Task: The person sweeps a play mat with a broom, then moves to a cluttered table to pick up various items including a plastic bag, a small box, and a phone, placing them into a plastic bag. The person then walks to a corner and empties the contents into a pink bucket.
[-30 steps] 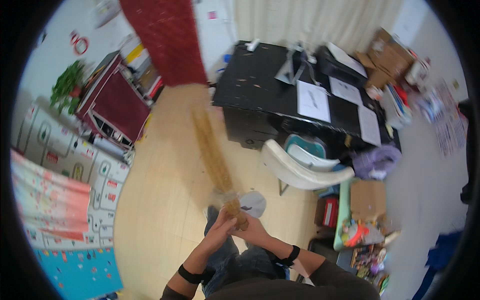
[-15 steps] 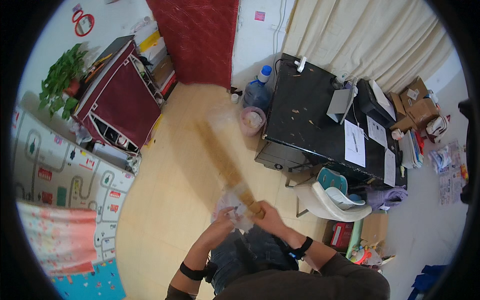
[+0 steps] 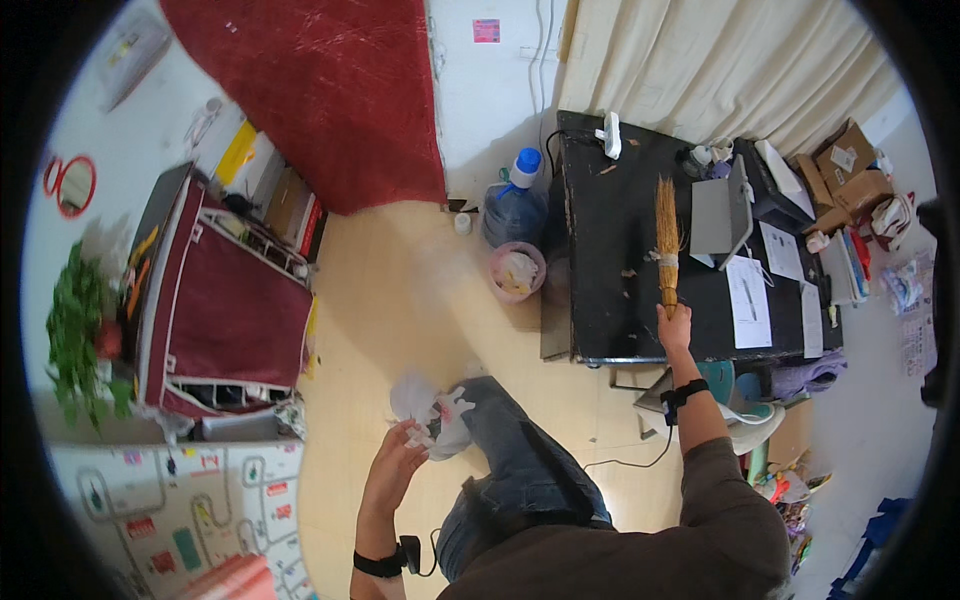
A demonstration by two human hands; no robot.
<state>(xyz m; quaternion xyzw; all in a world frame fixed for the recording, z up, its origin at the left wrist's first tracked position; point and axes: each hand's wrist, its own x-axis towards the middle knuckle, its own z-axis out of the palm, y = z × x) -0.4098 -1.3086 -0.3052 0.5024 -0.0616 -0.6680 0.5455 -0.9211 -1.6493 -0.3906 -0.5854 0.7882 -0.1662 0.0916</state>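
Note:
A short straw hand broom [image 3: 667,225] is upraised over the black desk [image 3: 610,220], its bristles toward the far side. My right hand [image 3: 676,328] is closed round its handle, near the desk's front edge. Small brown scraps [image 3: 628,273] lie on the desktop left of the bristles. Close to my legs, my left hand [image 3: 400,447] grips the rim of a thin white plastic bag [image 3: 447,425]. The bag hangs above the floor, and what is inside it is hidden.
Papers [image 3: 748,302], a grey tablet-like stand [image 3: 722,218] and a white power strip [image 3: 609,135] are on the desk. Left of it stand a pink bin [image 3: 517,285] and a blue water bottle [image 3: 515,215]. A chair [image 3: 745,430] is tucked at its front; a maroon cabinet [image 3: 240,310] is at left.
My right hand has swung the broom from in front of me to the right, over the desk. My left hand keeps the bag and has moved slightly left. The view has shifted.

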